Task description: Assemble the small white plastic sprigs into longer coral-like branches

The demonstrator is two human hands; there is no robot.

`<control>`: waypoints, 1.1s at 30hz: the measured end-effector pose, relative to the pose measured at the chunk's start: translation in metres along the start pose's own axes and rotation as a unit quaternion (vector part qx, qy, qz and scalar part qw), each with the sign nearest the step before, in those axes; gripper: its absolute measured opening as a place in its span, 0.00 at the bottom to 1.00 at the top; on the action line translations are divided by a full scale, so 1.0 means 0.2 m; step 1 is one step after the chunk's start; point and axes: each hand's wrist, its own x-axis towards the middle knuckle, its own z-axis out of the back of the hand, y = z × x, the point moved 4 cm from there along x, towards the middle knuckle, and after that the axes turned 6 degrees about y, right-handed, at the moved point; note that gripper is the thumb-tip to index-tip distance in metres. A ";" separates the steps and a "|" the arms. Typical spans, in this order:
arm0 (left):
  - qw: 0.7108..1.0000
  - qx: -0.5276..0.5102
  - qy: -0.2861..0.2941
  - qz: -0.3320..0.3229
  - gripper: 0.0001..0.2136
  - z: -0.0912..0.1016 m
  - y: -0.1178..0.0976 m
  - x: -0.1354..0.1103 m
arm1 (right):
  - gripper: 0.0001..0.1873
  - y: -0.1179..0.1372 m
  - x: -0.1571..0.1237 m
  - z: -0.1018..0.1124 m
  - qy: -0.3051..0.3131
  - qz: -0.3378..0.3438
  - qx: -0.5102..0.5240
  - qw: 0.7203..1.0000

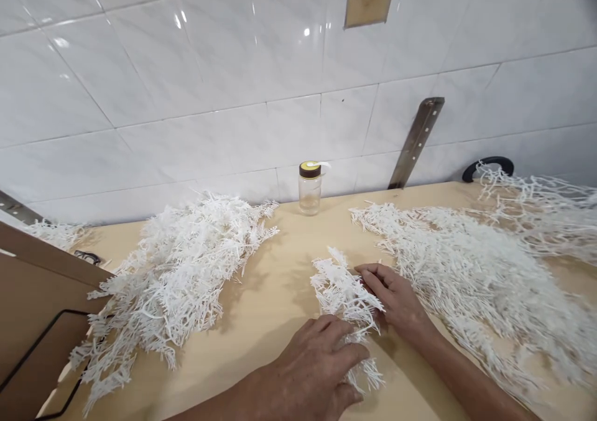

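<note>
A small bunch of white branching sprigs (342, 287), apparently artificial, lies in the middle of the table between my hands. My left hand (312, 368) curves over its lower end, with the fingers bent around the stems. At the bunch's upper right side is my right hand (394, 296), its thumb and fingertips closed together at the edge of the sprigs. The sprigs partly hide those fingertips. To the left lies a big heap of white sprigs (186, 265). Another wide pile of white sprigs (471, 278) spreads out on the right, beside my right forearm.
A clear jar (310, 196) with a dark and yellow lid stands at the back by the tiled wall (209, 141). A brown box-like panel (37, 296) is at the left edge. Metal strips (415, 144) and a black curved object (489, 165) are at the back.
</note>
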 end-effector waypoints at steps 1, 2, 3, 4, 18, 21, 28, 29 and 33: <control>1.000 -0.004 0.004 -0.002 0.22 0.00 0.00 0.00 | 0.21 0.02 0.00 0.00 0.008 0.006 -0.006 1.000; 1.000 -0.006 0.007 -0.002 0.21 0.01 0.00 0.00 | 0.22 0.03 0.00 -0.01 0.025 0.011 -0.011 1.000; 1.000 -0.007 0.007 -0.001 0.21 0.01 0.00 0.01 | 0.24 0.05 -0.01 -0.01 0.045 0.012 -0.014 0.999; 1.000 -0.006 0.005 0.001 0.20 0.02 0.00 0.01 | 0.25 0.06 -0.01 -0.02 0.069 0.010 -0.013 0.997; 0.999 0.014 -0.021 0.041 0.14 0.05 0.04 0.06 | 0.13 0.06 -0.05 -0.02 0.139 -0.017 0.059 0.988; 0.996 0.026 -0.003 0.084 0.08 0.05 0.07 0.03 | 0.14 0.07 -0.02 0.09 0.018 -0.005 0.037 0.999; 0.975 0.082 -0.003 0.208 0.08 0.14 0.21 -0.04 | 0.10 0.14 0.00 0.29 -0.158 0.026 0.049 0.986; 0.970 0.090 -0.014 0.226 0.09 0.16 0.23 -0.06 | 0.10 0.16 -0.01 0.31 -0.171 0.030 0.050 0.983; 0.962 0.120 -0.045 0.241 0.10 0.24 0.29 -0.09 | 0.09 0.23 -0.04 0.35 -0.172 0.045 0.028 0.984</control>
